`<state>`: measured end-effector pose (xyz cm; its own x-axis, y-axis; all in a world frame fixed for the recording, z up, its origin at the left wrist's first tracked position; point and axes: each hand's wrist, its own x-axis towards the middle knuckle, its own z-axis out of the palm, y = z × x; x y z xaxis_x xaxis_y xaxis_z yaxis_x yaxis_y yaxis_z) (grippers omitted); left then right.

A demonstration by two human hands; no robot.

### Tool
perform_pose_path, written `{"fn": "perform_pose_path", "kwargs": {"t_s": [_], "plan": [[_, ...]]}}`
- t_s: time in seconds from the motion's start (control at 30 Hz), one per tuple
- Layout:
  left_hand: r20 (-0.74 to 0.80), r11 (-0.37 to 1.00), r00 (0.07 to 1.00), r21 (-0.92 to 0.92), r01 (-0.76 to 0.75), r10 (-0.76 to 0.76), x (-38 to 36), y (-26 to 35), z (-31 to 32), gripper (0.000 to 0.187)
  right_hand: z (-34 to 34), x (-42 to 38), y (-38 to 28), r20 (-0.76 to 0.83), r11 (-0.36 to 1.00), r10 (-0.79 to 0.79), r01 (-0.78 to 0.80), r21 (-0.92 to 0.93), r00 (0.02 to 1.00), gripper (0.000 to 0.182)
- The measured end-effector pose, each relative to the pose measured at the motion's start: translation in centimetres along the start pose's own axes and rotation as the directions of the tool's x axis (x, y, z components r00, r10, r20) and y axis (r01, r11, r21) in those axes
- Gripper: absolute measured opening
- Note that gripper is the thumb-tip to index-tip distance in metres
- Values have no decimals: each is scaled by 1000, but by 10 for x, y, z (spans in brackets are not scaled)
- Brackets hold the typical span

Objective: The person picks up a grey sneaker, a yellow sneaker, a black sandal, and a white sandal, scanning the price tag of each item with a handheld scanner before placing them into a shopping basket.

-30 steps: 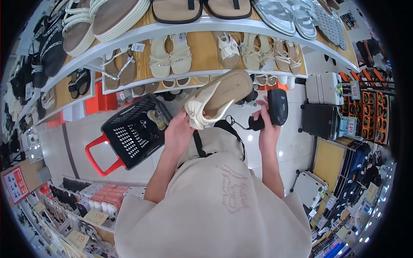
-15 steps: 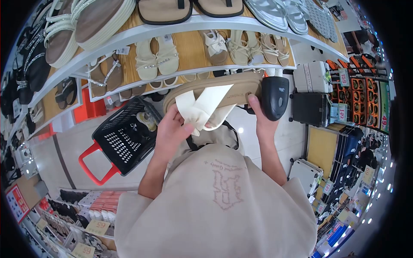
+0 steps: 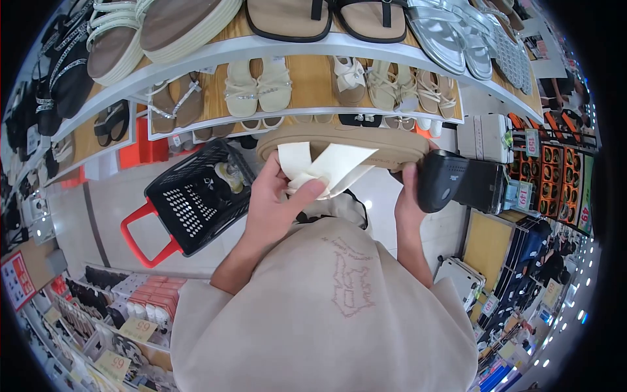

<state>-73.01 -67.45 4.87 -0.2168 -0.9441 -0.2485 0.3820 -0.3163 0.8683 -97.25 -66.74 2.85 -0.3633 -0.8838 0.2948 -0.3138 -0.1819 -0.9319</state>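
A tan-soled sandal with cream crossed straps is held up in front of my body, its sole edge turned upward. My left hand grips the strap end, with the thumb pressed on the cream fabric. At the other end of the sandal, my right hand holds the sole, its fingers partly hidden behind it. A black rounded device sits beside my right hand, against that end of the sandal; how it is attached cannot be made out.
Ahead, a curved upper shelf holds large sandals, and a lower shelf holds smaller pairs. A black basket with a red handle stands on the floor at left. Suitcases and an eyewear rack are at right.
The sandal has moved slightly down and right, and its sole has tilted more edge-on. The black device has tipped and shifted right and down. My left thumb now lies further across the strap.
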Motion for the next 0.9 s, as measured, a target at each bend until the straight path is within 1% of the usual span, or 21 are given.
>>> {"fn": "perform_pose_path", "kwargs": {"t_s": [0.03, 0.07, 0.1, 0.13, 0.17, 0.23, 0.27, 0.33, 0.4, 0.47, 0.53, 0.57, 0.6, 0.63, 0.67, 0.73, 0.77, 0.83, 0.87, 0.9], "plan": [[3, 999, 999, 17, -33, 33, 1, 0, 2, 49, 0, 1, 1, 3, 1000, 3, -3, 2, 1000, 55], [0, 999, 1000, 17, -30, 30, 3, 0, 4, 49, -1, 1, 1, -21, 996, 53, -51, 79, 998, 54], [9, 992, 997, 102, -77, 76, 5, 0, 5, 47, -1, 0, 2, -41, 983, 105, -98, 156, 994, 53], [22, 975, 992, 184, -123, 121, 6, 1, 5, 45, -2, -1, 2, -41, 983, 110, -102, 154, 993, 53], [21, 976, 993, 183, -120, 118, 7, 2, 6, 45, -4, -1, 2, -26, 976, 139, -132, 173, 990, 52], [-14, 953, 993, 282, -109, 118, 8, 4, 8, 44, -7, -3, 3, -7, 968, 168, -163, 191, 986, 52], [-18, 953, 993, 282, -109, 119, 8, 6, 9, 44, -8, -4, 4, 2, 965, 181, -178, 190, 983, 50], [-17, 963, 997, 261, -69, 76, 8, 9, 9, 42, -8, -6, 9, 18, 963, 191, -191, 192, 981, 49], [-19, 965, 996, 250, -74, 81, 9, 7, 10, 42, -9, -12, 14, -131, 946, 311, -294, 138, 941, 41], [-20, 967, 996, 242, -77, 84, 9, 4, 12, 41, -11, -12, 15, -121, 936, 332, -310, 169, 936, 40], [-22, 975, 993, 193, -112, 118, 10, -1, 11, 39, -8, -10, 12, -115, 923, 355, -328, 203, 928, 39], [-23, 974, 993, 198, -110, 116, 11, -2, 8, 39, -7, -6, 5, -63, 904, 353, -322, 281, 934, 36], [3, 992, 999, 116, -52, 53, 12, -4, 3, 39, -7, -3, -1, -14, 878, 347, -320, 355, 938, 33], [32, 999, 999, 34, 9, -11, 12, -5, 0, 40, -4, -1, -4, -59, 873, 364, -318, 369, 930, 31], [33, 999, 999, 35, 15, -16, 14, -4, -3, 40, -5, 0, -4, -61, 873, 368, -322, 367, 928, 31], [124, 994, 992, -114, 1, 13, 17, -1, -6, 42, -8, 3, -4, -42, 869, 383, -345, 356, 923, 31], [124, 993, 992, -114, 5, 9, 17, 1, -5, 42, -6, 5, -6, -42, 868, 387, -348, 355, 921, 31], [169, 989, 985, -134, 59, -35, 17, 6, -3, 44, 1, 10, -13, -58, 910, 379, -361, 205, 923, 32], [168, 989, 985, -134, 61, -38, 18, 10, 0, 44, 2, 9, -12, -58, 909, 382, -364, 205, 922, 32], [164, 991, 986, -121, 53, -32, 19, 14, 3, 44, 3, 8, -11, -75, 943, 320, -310, 119, 944, 35]]}}
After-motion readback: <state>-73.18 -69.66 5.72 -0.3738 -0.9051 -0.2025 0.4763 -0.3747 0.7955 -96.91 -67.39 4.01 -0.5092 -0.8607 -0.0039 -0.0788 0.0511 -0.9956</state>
